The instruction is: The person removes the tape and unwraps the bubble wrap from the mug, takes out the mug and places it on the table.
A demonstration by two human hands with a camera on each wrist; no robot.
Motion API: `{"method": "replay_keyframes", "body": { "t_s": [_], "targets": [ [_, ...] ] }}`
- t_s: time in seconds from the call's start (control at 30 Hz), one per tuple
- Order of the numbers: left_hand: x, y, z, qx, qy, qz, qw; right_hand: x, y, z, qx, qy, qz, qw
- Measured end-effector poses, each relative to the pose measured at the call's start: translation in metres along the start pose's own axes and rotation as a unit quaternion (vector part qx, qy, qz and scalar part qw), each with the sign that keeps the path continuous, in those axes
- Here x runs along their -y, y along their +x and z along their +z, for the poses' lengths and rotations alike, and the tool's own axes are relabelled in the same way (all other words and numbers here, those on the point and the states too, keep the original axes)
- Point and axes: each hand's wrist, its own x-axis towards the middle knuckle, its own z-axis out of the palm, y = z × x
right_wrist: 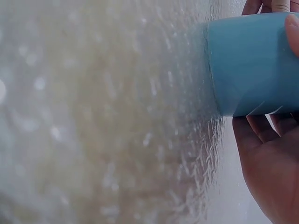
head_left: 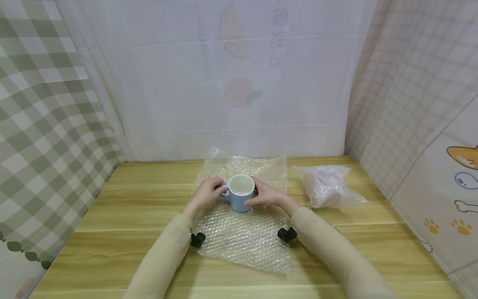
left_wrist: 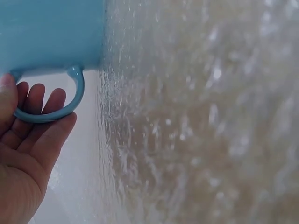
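A light blue mug point(head_left: 240, 197) with a white inside stands upright on a sheet of bubble wrap point(head_left: 246, 238) in the middle of the wooden table. My left hand point(head_left: 209, 193) holds its handle point(left_wrist: 70, 105) from the left, with the fingers point(left_wrist: 35, 100) curled behind the loop. On the other side my right hand point(head_left: 266, 195) grips the mug's body point(right_wrist: 252, 65), thumb on the near side and fingers behind. In both wrist views the bubble wrap point(left_wrist: 196, 130) point(right_wrist: 93, 116) fills the rest of the picture, blurred.
A crumpled bundle of bubble wrap point(head_left: 328, 187) lies on the table point(head_left: 130, 207) to the right. Cloth walls close in the back and both sides. Black wrist cameras point(head_left: 198, 239) point(head_left: 286, 234) sit under my sleeves.
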Motion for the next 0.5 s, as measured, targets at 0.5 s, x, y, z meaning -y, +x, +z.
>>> {"method": "replay_keyframes", "body": {
  "t_s": [0.5],
  "targets": [
    [-0.0078, -0.0049, 0.0087, -0.040, -0.021, -0.008, 0.9990, 0.0002, -0.0038, -0.0023, -0.014, 0.020, -0.030, 0.999]
  ]
}}
